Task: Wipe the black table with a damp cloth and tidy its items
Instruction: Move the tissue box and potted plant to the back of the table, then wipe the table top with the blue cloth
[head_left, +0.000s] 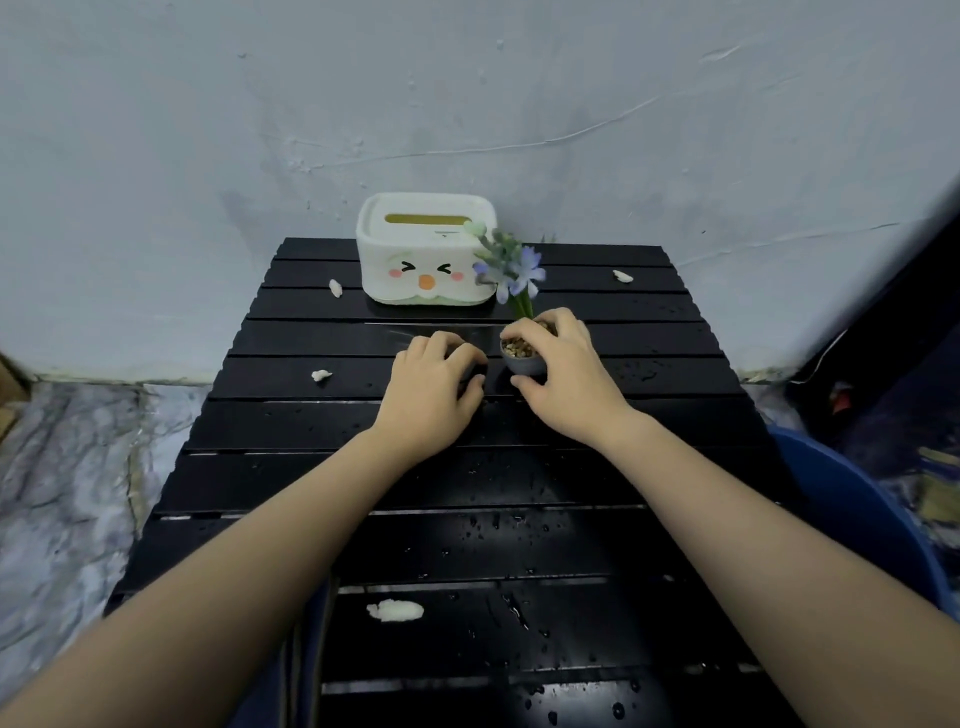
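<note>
On the black slatted table (571, 483), past its middle, my right hand (566, 374) is clamped around a small grey pot (523, 358) of pebbles and purple flowers (511, 267); my left hand (431, 389) lies just beside it, curled over something dark that I cannot make out, so whether it grips I cannot tell. Behind the pot, against the wall, stands a white tissue box (423, 249) with a cartoon face; water droplets bead the slats, and white scraps (395, 610) lie scattered about.

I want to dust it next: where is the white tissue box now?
The white tissue box stands at the table's far edge against the wall, just left of the small flower pot.
</note>
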